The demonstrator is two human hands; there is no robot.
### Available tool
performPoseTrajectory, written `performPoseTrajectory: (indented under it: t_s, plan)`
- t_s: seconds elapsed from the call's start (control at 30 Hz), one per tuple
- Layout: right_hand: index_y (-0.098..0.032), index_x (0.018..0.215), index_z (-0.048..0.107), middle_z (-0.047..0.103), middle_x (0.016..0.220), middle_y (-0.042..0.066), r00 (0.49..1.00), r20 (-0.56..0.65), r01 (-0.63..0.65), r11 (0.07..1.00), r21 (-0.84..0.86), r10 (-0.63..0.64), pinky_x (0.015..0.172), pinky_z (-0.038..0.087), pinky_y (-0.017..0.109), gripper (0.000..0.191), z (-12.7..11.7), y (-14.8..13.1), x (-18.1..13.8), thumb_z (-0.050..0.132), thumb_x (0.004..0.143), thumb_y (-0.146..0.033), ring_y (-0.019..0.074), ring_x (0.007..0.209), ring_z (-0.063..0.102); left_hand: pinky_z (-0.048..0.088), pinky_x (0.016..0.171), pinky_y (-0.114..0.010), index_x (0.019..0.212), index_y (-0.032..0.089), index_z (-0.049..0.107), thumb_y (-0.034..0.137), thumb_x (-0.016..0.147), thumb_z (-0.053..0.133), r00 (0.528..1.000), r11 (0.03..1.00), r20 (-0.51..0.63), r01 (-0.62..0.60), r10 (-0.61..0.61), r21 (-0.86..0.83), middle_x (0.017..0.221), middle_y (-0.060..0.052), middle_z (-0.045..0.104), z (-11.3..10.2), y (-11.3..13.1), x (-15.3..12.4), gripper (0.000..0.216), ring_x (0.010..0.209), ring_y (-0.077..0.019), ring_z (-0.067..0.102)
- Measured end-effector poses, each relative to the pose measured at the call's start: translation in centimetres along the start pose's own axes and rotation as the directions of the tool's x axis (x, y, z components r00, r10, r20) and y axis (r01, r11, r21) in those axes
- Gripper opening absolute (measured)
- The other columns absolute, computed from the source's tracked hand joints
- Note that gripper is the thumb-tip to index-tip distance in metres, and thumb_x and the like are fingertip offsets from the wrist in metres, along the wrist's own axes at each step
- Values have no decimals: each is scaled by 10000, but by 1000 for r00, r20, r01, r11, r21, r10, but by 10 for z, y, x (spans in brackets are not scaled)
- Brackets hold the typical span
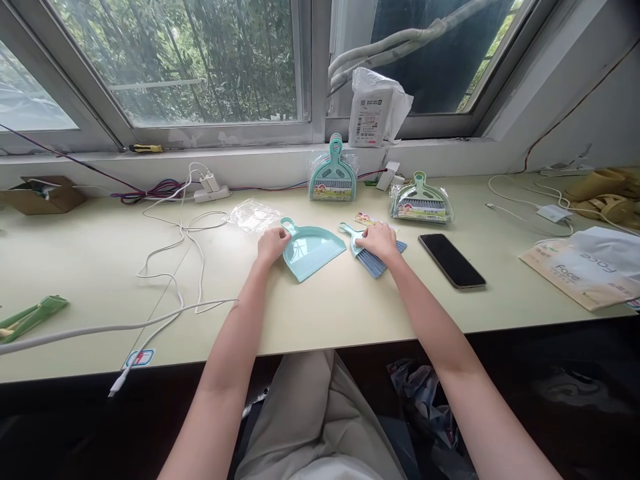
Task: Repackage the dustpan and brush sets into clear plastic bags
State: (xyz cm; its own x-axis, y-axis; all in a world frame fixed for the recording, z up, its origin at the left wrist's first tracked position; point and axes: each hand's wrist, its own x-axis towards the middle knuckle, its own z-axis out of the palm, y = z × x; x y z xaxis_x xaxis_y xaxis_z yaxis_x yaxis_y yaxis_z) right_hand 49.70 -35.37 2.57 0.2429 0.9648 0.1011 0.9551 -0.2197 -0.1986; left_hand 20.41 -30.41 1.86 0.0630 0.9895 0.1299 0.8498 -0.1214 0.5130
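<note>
A small teal dustpan [311, 250] lies flat on the pale desk [320, 313] in front of me. My left hand [271, 244] is closed on its handle at the left end. Just to the right lies a small teal brush [373, 257] with blue-grey bristles. My right hand [379, 240] rests on top of it, fingers curled over the brush. A small printed label card [364, 219] lies just behind the brush. An empty clear plastic bag [253, 215] lies behind the dustpan.
Two packaged dustpan sets: one teal [333, 175] leaning on the sill, one green [421, 202] flat. A black phone [451, 260] lies right. White cables [185, 253] and a power strip [212, 194] lie left, a cardboard box [43, 193] far left, bags [587, 267] right.
</note>
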Motion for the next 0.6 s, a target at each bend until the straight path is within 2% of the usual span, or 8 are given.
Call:
performPoseTrajectory:
  t_s: [0.1, 0.23, 0.4, 0.53, 0.6]
  plan:
    - [-184, 930, 687, 578, 1115, 116, 999, -50, -13, 997, 74, 17, 944, 358, 388, 306, 6, 6, 4, 589, 728, -392, 283, 1129, 450, 399, 658, -307, 649, 214, 558, 312, 808, 488, 999, 998, 16, -36, 35, 58, 774, -64, 658, 4, 4, -1, 199, 801, -232, 609]
    - [-185, 934, 667, 576, 1105, 112, 994, -111, -1, 978, 208, 24, 927, 376, 366, 302, 13, 8, 9, 583, 742, -403, 278, 1124, 446, 403, 678, -311, 693, 210, 575, 314, 838, 460, 997, 986, 2, -73, 73, 147, 811, -81, 659, 14, 19, -8, 211, 853, -246, 613]
    - [-189, 888, 661, 588, 1084, 107, 970, -233, 135, 946, 296, -65, 929, 397, 383, 210, 18, -2, 7, 599, 758, -342, 281, 1109, 462, 408, 698, -296, 804, 200, 604, 355, 922, 361, 984, 948, 53, -176, 168, 267, 839, -75, 670, 29, 49, -27, 312, 860, -225, 625]
    - [-195, 859, 671, 597, 1027, 91, 948, -247, 273, 914, 300, -202, 948, 393, 404, 198, 24, -13, 2, 647, 750, -358, 283, 1091, 477, 407, 697, -300, 899, 188, 604, 447, 977, 224, 936, 891, 142, -351, 323, 288, 856, -83, 682, 38, 67, -43, 467, 837, -222, 640]
    - [-201, 869, 678, 598, 1007, 79, 933, -243, 335, 890, 309, -267, 952, 389, 397, 200, 26, -17, 0, 649, 762, -368, 273, 1081, 484, 408, 695, -302, 932, 180, 598, 440, 985, 200, 899, 854, 182, -436, 399, 285, 872, -90, 684, 40, 71, -48, 479, 827, -223, 644]
